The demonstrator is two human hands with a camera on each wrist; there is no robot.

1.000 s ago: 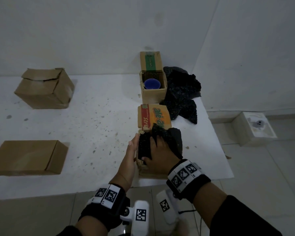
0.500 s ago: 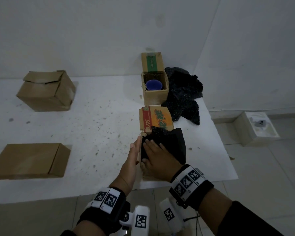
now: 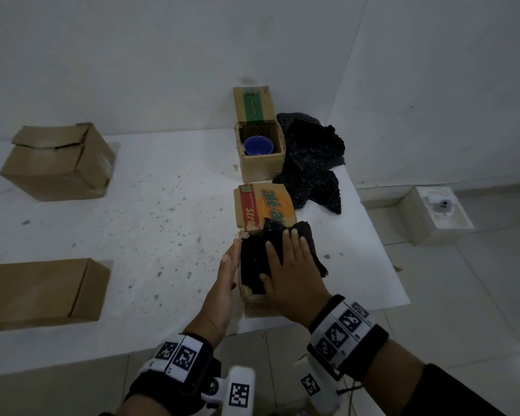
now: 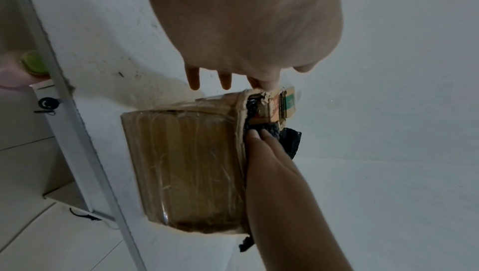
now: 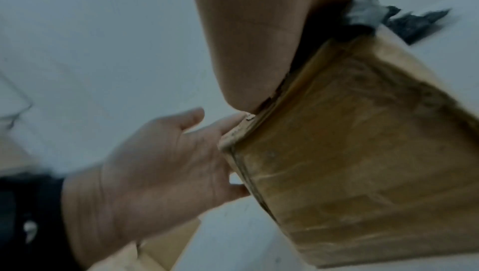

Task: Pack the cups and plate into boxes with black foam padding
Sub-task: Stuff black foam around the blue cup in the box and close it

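Observation:
A small cardboard box (image 3: pixel 254 304) with an orange printed flap (image 3: pixel 267 207) stands at the table's near edge. Black foam (image 3: pixel 252 262) fills its top and spills over the right side. My right hand (image 3: pixel 285 265) lies flat on the foam with straight, spread fingers, pressing it down. My left hand (image 3: pixel 227 277) rests flat against the box's left wall, fingers straight. The left wrist view shows the box's side (image 4: pixel 186 169) and the right hand's fingertips (image 4: pixel 256 134) on the foam. Behind it, a second open box (image 3: pixel 263 168) holds a blue cup (image 3: pixel 258 145). What lies under the foam is hidden.
A pile of black foam (image 3: pixel 309 163) lies right of the far box. Two closed cardboard boxes sit at the left: a tall one (image 3: pixel 57 163) at the back, a flat one (image 3: pixel 42 292) nearer. The table edge (image 3: pixel 373 235) runs close on the right; a white block (image 3: pixel 439 214) sits on the floor.
My right hand went from curled fingers bunching the foam to a flat, spread palm pressing it into the box. The left hand stayed against the box's side.

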